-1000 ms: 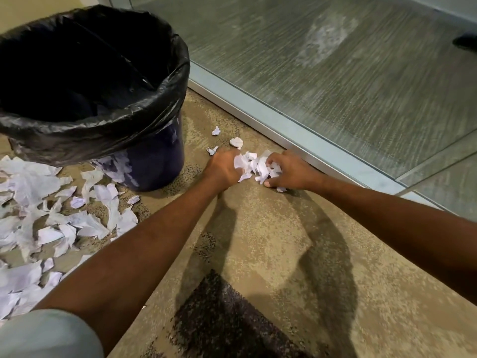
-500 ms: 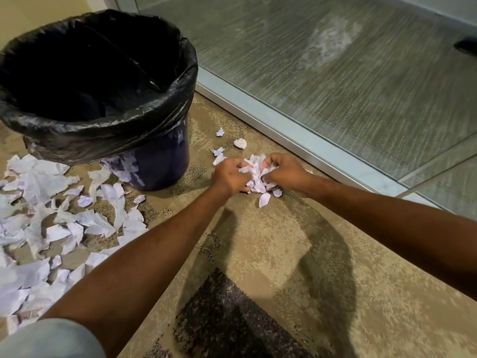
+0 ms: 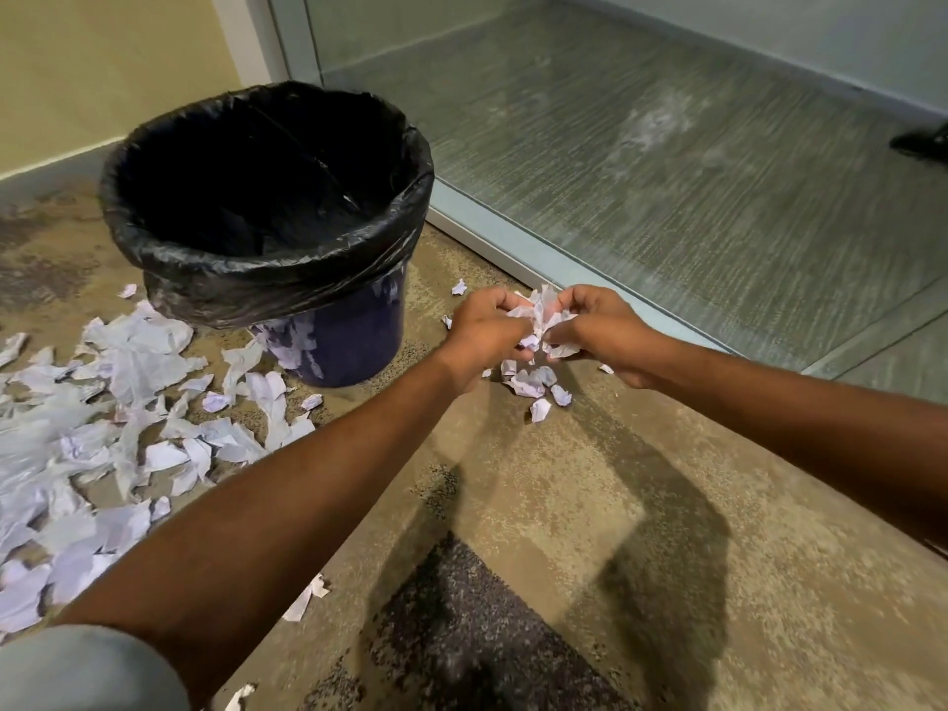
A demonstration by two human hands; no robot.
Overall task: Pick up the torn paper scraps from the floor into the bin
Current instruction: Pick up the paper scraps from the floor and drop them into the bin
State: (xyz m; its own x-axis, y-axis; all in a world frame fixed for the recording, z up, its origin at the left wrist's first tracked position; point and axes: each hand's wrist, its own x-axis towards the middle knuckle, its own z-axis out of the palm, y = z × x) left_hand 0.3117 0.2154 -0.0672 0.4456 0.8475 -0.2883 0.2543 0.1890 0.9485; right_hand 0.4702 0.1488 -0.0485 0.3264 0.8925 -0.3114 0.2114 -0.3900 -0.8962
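My left hand [image 3: 485, 333] and my right hand [image 3: 600, 331] hold a bunch of white torn paper scraps [image 3: 541, 315] between them, lifted just off the carpet. A few loose scraps [image 3: 533, 384] lie on the floor right below the hands. The bin [image 3: 267, 218], dark blue with a black bag liner, stands open to the left of the hands. A large spread of torn scraps [image 3: 102, 418] covers the carpet at the left, in front of the bin.
A glass wall with a metal floor rail [image 3: 513, 248] runs diagonally behind the hands. Small single scraps [image 3: 458, 287] lie near the rail beside the bin. A dark carpet patch [image 3: 461, 633] lies at the bottom centre. A yellow wall [image 3: 102, 69] stands behind the bin.
Both hands have closed round the gathered scraps and raised them off the carpet. A few pieces dropped back below. The view has pulled back and up.
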